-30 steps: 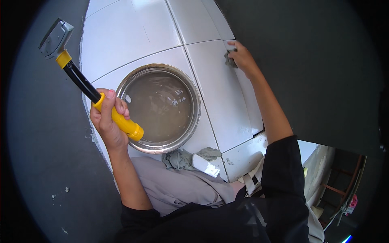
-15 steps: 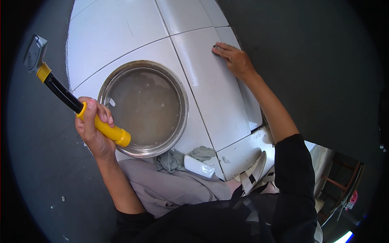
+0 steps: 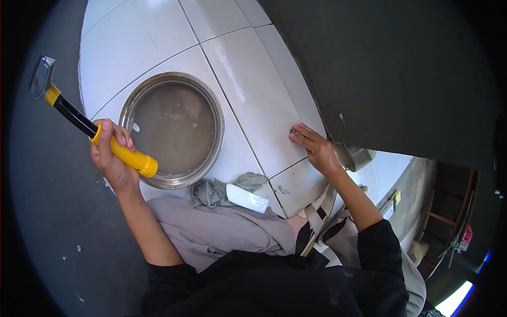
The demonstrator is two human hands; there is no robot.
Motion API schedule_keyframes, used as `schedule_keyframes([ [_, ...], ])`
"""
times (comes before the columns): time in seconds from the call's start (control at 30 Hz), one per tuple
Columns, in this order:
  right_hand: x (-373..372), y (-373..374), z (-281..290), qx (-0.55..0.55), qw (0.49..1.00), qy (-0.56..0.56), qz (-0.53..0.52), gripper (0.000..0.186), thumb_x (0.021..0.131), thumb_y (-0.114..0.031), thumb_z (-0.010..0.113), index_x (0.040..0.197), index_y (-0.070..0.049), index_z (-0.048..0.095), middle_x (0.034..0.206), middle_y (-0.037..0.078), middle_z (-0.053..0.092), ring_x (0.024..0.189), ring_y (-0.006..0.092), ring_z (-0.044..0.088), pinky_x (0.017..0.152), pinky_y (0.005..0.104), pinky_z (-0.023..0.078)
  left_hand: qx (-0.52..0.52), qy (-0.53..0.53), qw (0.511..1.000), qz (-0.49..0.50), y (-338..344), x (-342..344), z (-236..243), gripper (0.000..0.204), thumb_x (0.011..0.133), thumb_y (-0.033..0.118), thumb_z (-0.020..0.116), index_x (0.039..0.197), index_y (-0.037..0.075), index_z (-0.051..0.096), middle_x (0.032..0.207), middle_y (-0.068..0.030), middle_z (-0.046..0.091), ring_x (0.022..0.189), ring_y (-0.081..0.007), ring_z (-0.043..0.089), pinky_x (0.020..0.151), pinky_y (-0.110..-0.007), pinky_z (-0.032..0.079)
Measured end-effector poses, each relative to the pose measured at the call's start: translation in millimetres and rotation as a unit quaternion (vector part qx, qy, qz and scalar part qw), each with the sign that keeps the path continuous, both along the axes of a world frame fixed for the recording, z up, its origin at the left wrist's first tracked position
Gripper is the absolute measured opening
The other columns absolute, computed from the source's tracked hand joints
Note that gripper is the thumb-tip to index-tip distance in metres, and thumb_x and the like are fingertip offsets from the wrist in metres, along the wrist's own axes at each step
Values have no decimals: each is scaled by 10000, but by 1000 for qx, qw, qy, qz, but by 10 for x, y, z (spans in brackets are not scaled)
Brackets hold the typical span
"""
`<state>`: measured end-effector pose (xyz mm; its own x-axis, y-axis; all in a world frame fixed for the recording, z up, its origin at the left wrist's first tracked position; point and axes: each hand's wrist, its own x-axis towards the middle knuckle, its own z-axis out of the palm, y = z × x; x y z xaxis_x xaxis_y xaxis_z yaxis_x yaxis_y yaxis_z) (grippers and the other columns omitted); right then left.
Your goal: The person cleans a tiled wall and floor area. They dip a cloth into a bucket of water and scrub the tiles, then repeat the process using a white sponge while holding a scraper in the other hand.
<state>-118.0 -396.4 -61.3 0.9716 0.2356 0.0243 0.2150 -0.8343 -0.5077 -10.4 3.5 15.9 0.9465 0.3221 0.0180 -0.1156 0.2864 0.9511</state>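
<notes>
Left hand (image 3: 112, 162) gripping scraper (image 3: 79, 120) at basin's (image 3: 219, 129) left edge, right hand (image 3: 320, 153) over rag (image 3: 293, 132), grip unclear, near tiles' (image 3: 248, 108) right edge

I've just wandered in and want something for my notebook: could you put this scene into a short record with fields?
Left grip: closed around the yellow handle of a scraper-like tool, metal head up and to the left
Right grip: fingers over white tiles, a bit of grey material at the fingertips, mostly hidden
Basin: round, metal, holding cloudy water
Near the basin: crumpled grey cloth with a white block-shaped item against it
</notes>
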Motion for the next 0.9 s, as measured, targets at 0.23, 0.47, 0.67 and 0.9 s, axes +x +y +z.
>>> schedule_keyframes([
  [0.23, -518, -129, 107, -4, 1000, 19, 1, 500, 732, 187, 519, 1110, -97, 681, 1253, 106, 603, 1224, 263, 532, 1018, 330, 469, -7, 2, 1000, 3, -17, -22, -5, 178, 883, 243, 665, 832, 124, 542, 566, 8, 488, 498, -71, 494, 480, -184, 419],
  [0.47, -571, -125, 401, -18, 990, 138, -17, 393, 778, 116, 580, 1086, -96, 702, 1191, 114, 641, 1139, 267, 597, 961, 318, 501, 8, 3, 1000, 5, -37, -42, 14, 180, 883, 246, 659, 823, 131, 534, 563, 7, 483, 500, -76, 485, 504, -194, 423],
  [0.67, 369, -72, 545, 262, 912, 272, -159, 306, 830, 17, 615, 1118, -56, 686, 1013, 43, 694, 915, 120, 624, 813, 266, 493, 13, 0, 1000, 5, -57, -42, 14, 175, 889, 248, 649, 833, 131, 532, 568, 6, 493, 500, -76, 496, 505, -196, 427],
  [0.9, 1967, 619, 308, 90, 989, 1, -113, 305, 820, 27, 625, 1095, -93, 683, 1011, 51, 684, 918, 162, 635, 832, 258, 481, 28, 3, 1000, -11, -23, -19, -28, 175, 887, 247, 649, 843, 125, 531, 575, 5, 486, 502, -70, 494, 509, -191, 432],
])
